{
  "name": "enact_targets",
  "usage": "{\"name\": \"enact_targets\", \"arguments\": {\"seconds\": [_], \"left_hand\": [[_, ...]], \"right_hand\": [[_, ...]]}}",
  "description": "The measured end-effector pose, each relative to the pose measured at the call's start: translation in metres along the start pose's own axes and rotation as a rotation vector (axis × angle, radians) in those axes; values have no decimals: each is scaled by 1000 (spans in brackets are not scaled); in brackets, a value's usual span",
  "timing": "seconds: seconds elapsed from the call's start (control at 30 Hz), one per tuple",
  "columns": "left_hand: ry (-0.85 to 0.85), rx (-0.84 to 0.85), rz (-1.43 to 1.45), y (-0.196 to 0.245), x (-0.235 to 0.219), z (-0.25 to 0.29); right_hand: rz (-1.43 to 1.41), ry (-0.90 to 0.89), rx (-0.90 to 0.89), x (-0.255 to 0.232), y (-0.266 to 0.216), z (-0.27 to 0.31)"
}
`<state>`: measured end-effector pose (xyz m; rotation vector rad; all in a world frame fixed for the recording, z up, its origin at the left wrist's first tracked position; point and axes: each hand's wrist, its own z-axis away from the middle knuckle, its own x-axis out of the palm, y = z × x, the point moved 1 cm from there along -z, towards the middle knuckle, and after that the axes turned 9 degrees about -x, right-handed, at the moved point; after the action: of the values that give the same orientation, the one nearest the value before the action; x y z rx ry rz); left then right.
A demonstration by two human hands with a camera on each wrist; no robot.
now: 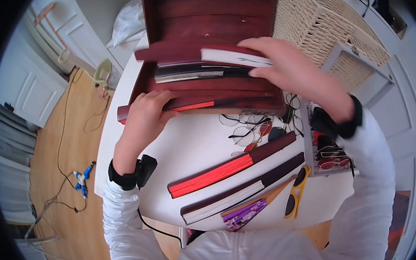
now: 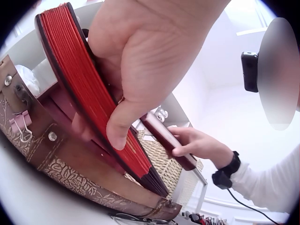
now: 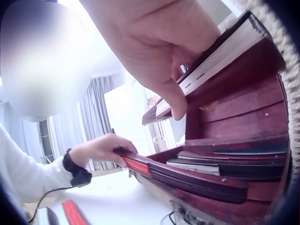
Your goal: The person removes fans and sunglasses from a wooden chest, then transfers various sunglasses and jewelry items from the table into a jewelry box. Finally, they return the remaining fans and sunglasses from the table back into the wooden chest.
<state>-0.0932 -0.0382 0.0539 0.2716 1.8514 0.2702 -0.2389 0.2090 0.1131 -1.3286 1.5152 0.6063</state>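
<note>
My left hand [image 1: 141, 116] grips a folded fan with a red leaf [image 1: 196, 106] and dark ribs at the front edge of an open dark-red box [image 1: 213, 12]. In the left wrist view the thumb presses on the fan's red folds [image 2: 84, 65]. Over the box, my right hand [image 1: 285, 60] holds a second folded fan, this one with a white leaf [image 1: 227, 57], pinched between thumb and fingers. More folded fans, one of them black [image 1: 189, 74], lie inside the box. Its front wall [image 2: 84, 183] has an embossed leaf pattern and a pink binder clip [image 2: 20, 122].
Nearer me on the white table lie a red folded fan [image 1: 211, 173], a white one [image 1: 228, 199], a small purple fan [image 1: 244, 216] and yellow sunglasses [image 1: 296, 194]. Several glasses [image 1: 243, 134] sit before the box. A glasses case [image 1: 332, 154] and wicker baskets [image 1: 317, 23] stand right.
</note>
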Motion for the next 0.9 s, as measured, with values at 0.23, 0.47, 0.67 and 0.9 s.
{"name": "enact_targets", "arguments": {"seconds": [0.23, 0.47, 0.67, 0.9], "left_hand": [[-25, 26, -14, -5, -5, -13], [-130, 58, -12, -13, 8, -55], [-174, 149, -38, -16, 45, -81], [-158, 66, -353, -11, 54, -88]], "right_hand": [[-54, -366, 123, 95, 45, -60], [190, -412, 53, 111, 56, -66], [224, -445, 109, 95, 58, -57], [101, -217, 76, 48, 40, -40]]}}
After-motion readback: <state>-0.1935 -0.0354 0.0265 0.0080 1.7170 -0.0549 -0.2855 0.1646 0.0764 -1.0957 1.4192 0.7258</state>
